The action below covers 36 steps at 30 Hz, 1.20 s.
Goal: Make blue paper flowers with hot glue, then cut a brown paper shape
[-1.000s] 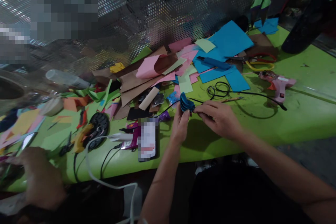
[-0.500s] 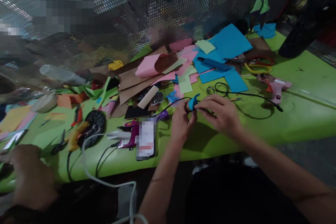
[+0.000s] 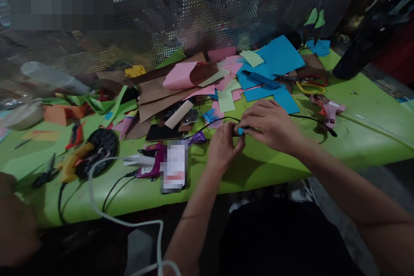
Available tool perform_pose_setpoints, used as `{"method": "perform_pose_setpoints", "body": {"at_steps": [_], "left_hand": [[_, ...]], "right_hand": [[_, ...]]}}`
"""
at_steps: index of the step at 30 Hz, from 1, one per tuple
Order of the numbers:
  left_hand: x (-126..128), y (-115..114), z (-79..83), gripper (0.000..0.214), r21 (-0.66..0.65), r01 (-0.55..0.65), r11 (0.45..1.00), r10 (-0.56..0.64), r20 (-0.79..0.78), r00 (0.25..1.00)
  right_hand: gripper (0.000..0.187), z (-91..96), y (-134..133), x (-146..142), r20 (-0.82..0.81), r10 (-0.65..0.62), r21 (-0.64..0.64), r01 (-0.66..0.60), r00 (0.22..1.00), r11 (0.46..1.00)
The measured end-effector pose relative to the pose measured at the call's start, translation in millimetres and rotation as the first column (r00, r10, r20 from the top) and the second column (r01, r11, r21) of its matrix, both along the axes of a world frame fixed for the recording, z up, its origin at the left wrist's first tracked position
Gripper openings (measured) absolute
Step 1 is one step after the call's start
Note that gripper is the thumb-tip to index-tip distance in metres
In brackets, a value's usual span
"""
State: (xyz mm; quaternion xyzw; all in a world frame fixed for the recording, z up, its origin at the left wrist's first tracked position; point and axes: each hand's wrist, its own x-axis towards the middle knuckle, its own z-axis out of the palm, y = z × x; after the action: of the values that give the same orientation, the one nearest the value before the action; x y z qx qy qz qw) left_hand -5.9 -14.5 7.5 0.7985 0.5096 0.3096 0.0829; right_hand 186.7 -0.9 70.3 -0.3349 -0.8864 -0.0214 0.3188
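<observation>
My left hand (image 3: 224, 145) and my right hand (image 3: 271, 124) meet over the green table (image 3: 355, 146) and pinch a small folded piece of blue paper (image 3: 240, 131) between their fingertips. Only a sliver of the blue paper shows; the rest is hidden by my fingers. A black cable (image 3: 210, 124) runs just behind my hands.
A heap of pink, brown, blue and light green paper sheets (image 3: 207, 82) lies behind. Scissors (image 3: 308, 85) and a pink glue gun (image 3: 326, 107) are at the right. A phone (image 3: 174, 166), a purple glue gun (image 3: 148, 164), white cable and yellow glue gun (image 3: 73, 167) lie left. Another person's hand (image 3: 13, 220) is at bottom left.
The folded blue paper was a larger fanned wad a second ago; now it is pressed small and almost hidden between my fingertips. The other person's hand has slid left and down.
</observation>
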Motion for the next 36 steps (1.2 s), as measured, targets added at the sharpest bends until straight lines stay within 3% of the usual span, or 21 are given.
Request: {"method": "perform_pose_setpoints", "body": {"at_steps": [9,13,17,24,36], "left_hand": [[-1,-3,7.9,0.016,-0.132,0.065,0.989,-0.053,0.098,0.994],[0,-6,10.4,0.023,-0.271,0.089,0.959,-0.017,0.259,0.966],[-1,-6,9.1,0.027,-0.359,0.104,0.928,0.036,0.363,0.931],[-3,-4,3.1,0.027,-0.377,0.129,0.917,0.066,0.462,0.884],[-2,-5,-1.8,0.031,-0.381,0.096,0.920,0.096,0.455,0.885]], "right_hand": [[0.008,-2.4,5,0,-0.068,0.003,-0.100,-0.010,0.998,0.995],[0.017,-5.1,-2,-4,-0.270,-0.048,-0.057,0.034,0.962,0.998],[0.008,-14.7,-14,-12,-0.448,-0.083,-0.079,0.053,0.890,0.995],[0.011,-41.2,-24,-25,-0.523,-0.166,-0.214,0.060,0.836,0.975],[0.009,-43.4,-29,-30,-0.565,-0.234,-0.275,0.087,0.791,0.957]]}}
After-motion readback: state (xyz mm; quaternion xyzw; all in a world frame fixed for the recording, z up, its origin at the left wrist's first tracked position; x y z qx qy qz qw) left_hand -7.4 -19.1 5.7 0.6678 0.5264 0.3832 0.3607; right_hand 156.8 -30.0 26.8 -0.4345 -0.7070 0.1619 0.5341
